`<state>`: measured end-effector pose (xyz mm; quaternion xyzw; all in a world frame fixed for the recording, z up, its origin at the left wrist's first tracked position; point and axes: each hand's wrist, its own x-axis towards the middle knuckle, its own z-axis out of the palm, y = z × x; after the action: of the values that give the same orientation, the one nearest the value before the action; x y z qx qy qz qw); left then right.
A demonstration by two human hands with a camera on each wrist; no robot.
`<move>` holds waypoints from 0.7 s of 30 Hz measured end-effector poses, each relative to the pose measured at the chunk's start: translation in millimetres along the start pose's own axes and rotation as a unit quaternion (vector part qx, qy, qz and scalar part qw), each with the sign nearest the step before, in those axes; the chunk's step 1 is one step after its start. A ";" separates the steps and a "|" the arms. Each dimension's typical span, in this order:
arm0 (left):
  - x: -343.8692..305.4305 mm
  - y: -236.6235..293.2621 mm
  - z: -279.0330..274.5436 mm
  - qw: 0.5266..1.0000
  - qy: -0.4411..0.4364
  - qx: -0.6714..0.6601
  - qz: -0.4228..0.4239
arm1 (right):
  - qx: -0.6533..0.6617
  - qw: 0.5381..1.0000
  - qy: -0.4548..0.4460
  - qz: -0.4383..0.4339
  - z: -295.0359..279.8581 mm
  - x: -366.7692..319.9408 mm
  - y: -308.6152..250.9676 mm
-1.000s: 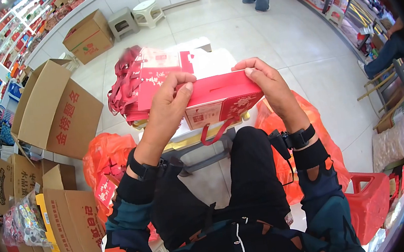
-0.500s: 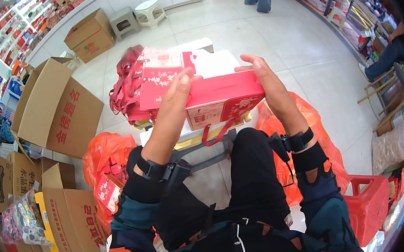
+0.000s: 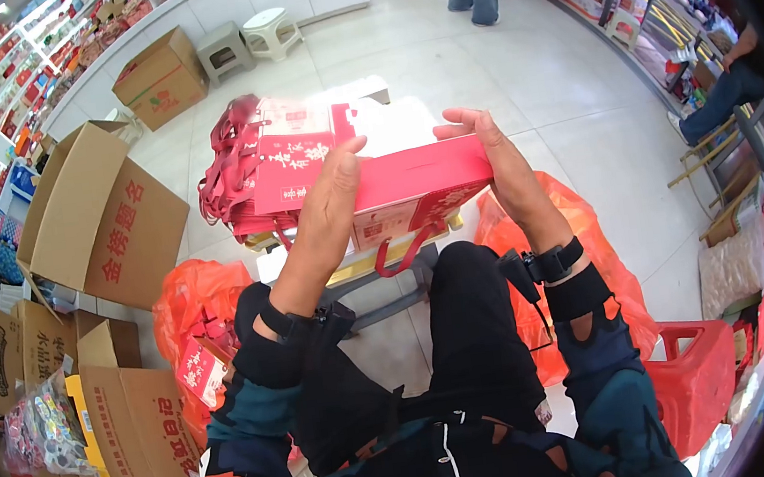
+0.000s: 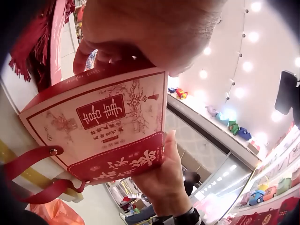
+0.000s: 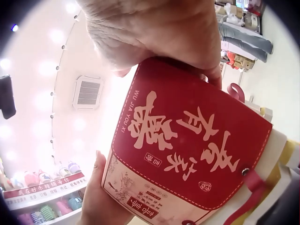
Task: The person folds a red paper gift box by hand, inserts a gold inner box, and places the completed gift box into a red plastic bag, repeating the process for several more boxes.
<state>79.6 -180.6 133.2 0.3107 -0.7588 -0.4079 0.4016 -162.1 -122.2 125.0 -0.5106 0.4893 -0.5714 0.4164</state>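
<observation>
The gift box [image 3: 422, 177] was red on top, with a cream panel of faint red drawings and pale characters across its red flap. Its strap [image 3: 402, 247] was red. The plastic bags [image 3: 196, 297] were orange, and the cardboard box [image 3: 132, 234] was brown with red characters.

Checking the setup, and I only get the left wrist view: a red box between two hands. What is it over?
Observer: The head view shows the left hand and right hand holding the box over the near edge of a white table; whether it touches, I cannot tell.
Operator: Anything else on that table?
Observer: A stack of flat red cartons, just beyond the box.
Operator: The red end by the right hand is cut off for me.
Observer: The right wrist view shows large white characters there.
</observation>
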 end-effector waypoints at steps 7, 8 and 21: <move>13.5 -7.2 -1.8 0.983 0.080 -0.129 -0.104 | -0.111 0.992 -0.035 -0.052 -6.3 -27.1 -25.6; 13.2 -2.0 -3.7 0.983 0.072 -0.130 -0.106 | -0.123 0.991 -0.049 -0.021 -8.4 -32.9 -30.4; -50.7 -36.1 26.9 0.948 -0.216 -0.220 -0.083 | 0.373 0.888 0.046 0.266 34.3 -134.1 25.1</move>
<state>86.1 -147.2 74.5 0.1810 -0.6902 -0.6538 0.2517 -111.1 -0.4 76.7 -0.1416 0.3762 -0.6024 0.6896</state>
